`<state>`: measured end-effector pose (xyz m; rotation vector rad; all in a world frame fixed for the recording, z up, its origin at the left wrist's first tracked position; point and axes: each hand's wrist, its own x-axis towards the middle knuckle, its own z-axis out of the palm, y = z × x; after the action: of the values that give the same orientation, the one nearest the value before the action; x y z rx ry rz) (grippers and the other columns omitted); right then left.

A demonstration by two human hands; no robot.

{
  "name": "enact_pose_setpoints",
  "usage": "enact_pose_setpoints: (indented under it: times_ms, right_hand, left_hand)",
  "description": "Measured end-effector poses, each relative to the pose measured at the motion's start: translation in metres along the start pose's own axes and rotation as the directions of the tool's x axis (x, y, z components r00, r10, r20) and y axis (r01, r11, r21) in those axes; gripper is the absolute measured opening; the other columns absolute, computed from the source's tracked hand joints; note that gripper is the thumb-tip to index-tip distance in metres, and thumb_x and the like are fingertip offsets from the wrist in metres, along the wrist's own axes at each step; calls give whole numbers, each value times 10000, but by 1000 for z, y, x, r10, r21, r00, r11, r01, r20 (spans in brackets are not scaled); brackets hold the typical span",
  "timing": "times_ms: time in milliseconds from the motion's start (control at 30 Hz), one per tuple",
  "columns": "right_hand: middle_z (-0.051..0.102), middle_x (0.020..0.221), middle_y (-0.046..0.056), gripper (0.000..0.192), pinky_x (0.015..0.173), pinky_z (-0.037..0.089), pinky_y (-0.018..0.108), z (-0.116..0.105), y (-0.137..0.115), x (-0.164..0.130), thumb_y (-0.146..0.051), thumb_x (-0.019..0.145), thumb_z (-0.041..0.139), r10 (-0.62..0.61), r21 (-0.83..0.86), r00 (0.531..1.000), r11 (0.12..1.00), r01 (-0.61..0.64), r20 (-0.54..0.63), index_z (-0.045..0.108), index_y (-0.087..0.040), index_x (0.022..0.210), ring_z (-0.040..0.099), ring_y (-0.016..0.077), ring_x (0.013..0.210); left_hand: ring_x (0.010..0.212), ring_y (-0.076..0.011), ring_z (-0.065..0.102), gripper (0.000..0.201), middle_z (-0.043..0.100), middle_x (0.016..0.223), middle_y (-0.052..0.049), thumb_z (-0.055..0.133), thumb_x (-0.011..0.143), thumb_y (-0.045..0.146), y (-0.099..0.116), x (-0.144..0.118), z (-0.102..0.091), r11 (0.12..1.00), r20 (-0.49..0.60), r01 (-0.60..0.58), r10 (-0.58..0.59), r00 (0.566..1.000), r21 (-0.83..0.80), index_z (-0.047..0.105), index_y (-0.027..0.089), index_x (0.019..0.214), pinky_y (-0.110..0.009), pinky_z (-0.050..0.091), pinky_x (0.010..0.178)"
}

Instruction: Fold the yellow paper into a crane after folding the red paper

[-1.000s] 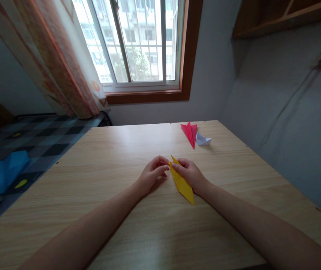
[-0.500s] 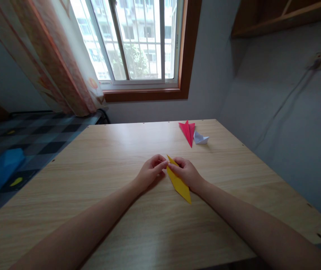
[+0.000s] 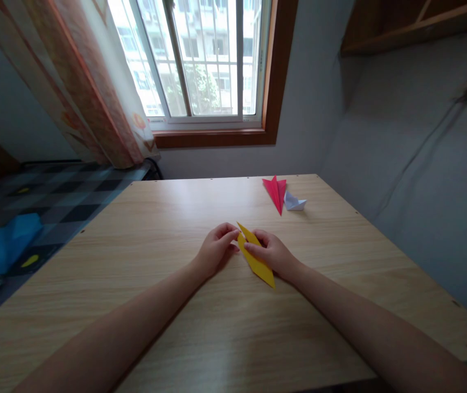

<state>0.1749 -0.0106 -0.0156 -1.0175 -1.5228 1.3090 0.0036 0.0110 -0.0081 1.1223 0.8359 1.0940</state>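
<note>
A folded sheet of yellow paper, long and pointed at both ends, is tilted above the middle of the table. My right hand grips its right side, the thumb lying across the upper face and the other fingers behind. At the paper's upper left edge, my left hand pinches a layer between thumb and fingers. A narrow gap shows between two layers near the far tip. The fingertips beneath the paper are partly hidden.
Toward the far right of the wooden table lie a pink paper plane and a white paper boat, close together. A bed with a checked cover and a blue item stands left. A wall borders the right.
The yellow paper has turned slightly, its far tip shifting left and its near tip rising. A gap between its layers now shows near the left fingertips. The view has shifted slightly.
</note>
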Motion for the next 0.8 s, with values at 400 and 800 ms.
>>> enact_pose_setpoints:
  times_ms: [400, 800]
  right_hand:
    - [610, 821, 9, 314, 659, 420, 277, -1, 3, 1, -440, 759, 699, 1, 13, 1000, 1000, -1, -8, 646, -168, 907, 536, 173, 746]
    - [597, 808, 0, 274, 662, 410, 264, -2, 5, 2, -444, 789, 683, -18, -23, 1000, 1000, 18, -5, 648, -184, 867, 523, 169, 754]
  left_hand:
    - [826, -167, 583, 343, 610, 865, -37, 668, 807, 499, 2, 1, 1, 999, 19, -14, 15, 1000, -31, 610, 163, 842, -220, 548, 573]
    - [670, -101, 546, 374, 588, 763, 11, 782, 726, 471, -5, 0, -1, 998, -31, -61, 61, 998, -20, 552, 175, 722, -170, 476, 553]
